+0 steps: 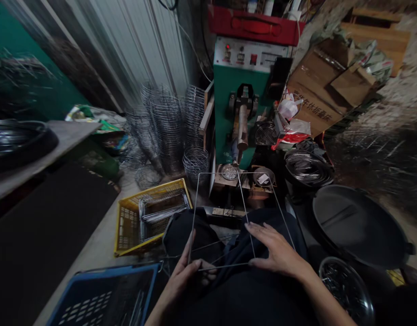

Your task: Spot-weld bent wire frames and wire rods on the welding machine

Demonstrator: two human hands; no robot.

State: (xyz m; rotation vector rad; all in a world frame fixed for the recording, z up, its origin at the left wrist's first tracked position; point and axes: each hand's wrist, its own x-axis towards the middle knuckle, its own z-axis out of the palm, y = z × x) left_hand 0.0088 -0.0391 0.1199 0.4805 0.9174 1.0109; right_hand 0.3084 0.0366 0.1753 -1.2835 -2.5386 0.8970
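Got the wire frame [240, 174] on my lap, left hand [186, 276] pinching its near corner. Right hand [274, 251] lies flat and open on the near edge, rest of the frame reaching away from my grip.

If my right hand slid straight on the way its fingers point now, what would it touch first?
The right hand points left across the lap, so it would likely meet the middle wire of the wire frame first, then the left hand. Depth is uncertain.

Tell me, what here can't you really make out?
- Head view: the left hand grips the wire frame; its palm side is hidden.
- The blue crate is cut off by the bottom edge.
- Labels on the green machine are too small to read.
- The far left and right sides are blurred.
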